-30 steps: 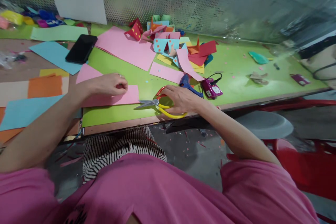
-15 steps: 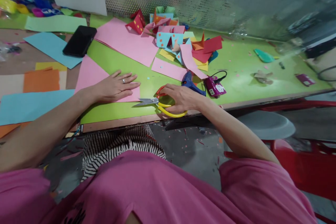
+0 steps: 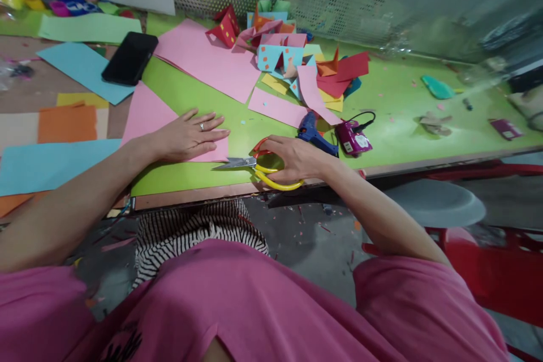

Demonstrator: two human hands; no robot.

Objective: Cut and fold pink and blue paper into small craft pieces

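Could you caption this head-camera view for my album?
Left hand flat on pink paper, right hand on yellow-and-orange-handled scissors, beside a blue glue gun.

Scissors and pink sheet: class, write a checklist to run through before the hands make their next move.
1. Left hand flat on the pink sheet: ok, fingers spread.
2. Right hand at the handles of the scissors: ok.
3. Left fingertips off the blades: ok, a gap shows.
4. Blades fully closed: cannot tell.
5. Glue gun cool: cannot tell; it lies just beyond the right hand.
6. Phone off the papers: not ok, it overlaps a blue sheet.
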